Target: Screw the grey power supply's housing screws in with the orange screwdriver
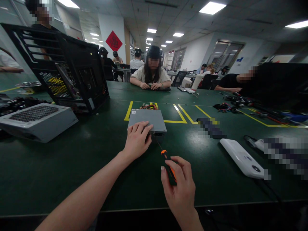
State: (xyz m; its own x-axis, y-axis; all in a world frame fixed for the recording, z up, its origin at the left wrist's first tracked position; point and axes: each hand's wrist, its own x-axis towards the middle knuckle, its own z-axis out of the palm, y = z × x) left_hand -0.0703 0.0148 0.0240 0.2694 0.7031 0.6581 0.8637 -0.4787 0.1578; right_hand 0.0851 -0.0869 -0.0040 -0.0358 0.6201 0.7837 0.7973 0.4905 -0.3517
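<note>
A grey computer power supply unit point(154, 117) lies flat on the green table in front of me. My left hand point(137, 140) holds it at the near edge, fingers spread over the top and thumb at the near side. My right hand point(180, 179) has its fingers curled round the handle of an orange and black screwdriver point(171, 171). The screwdriver's thin shaft points up and left to the near side of the unit; its tip is too small to make out. Bundled coloured cables point(149, 106) come out behind the unit.
A black computer case point(79, 73) stands at the left, with another grey power supply point(40, 120) before it. A white power bank point(242, 157) and cables point(233, 102) lie at the right. Yellow tape point(175, 122) marks the green table point(115, 192). Across it sits a person point(151, 73).
</note>
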